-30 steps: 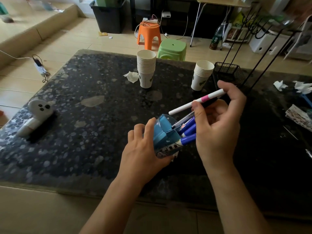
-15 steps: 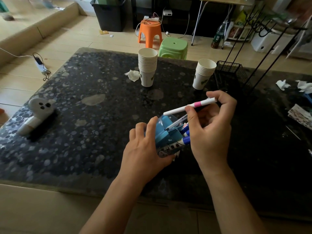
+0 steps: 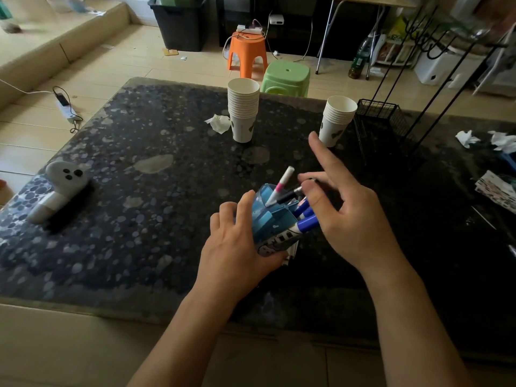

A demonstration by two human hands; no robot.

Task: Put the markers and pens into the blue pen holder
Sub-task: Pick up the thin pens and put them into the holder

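A: So, starting at the left: what is the left hand [image 3: 237, 247] doing?

B: It wraps the holder [image 3: 275, 224] from the near-left side and keeps it tipped, mouth facing right and away, near the middle of the table [image 3: 139, 219]. I'd keep that grasp firm so the holder can't roll while things slide in.

A: And inside?

B: A white pen [image 3: 280, 187] with a pink band leans out of the far compartment, tip down. Blue markers [image 3: 307, 220] poke out of the nearer one.

A: The right hand [image 3: 351, 216]?

B: Fingers spread and loose, no pen pinched. Thumb and forefinger sit against a black pen [image 3: 291, 194] at the mouth; whether they press it I can't tell.

A: Best way to finish?

B: Nudge the black pen fully in, then stand the holder upright slowly, or the markers may slip out.
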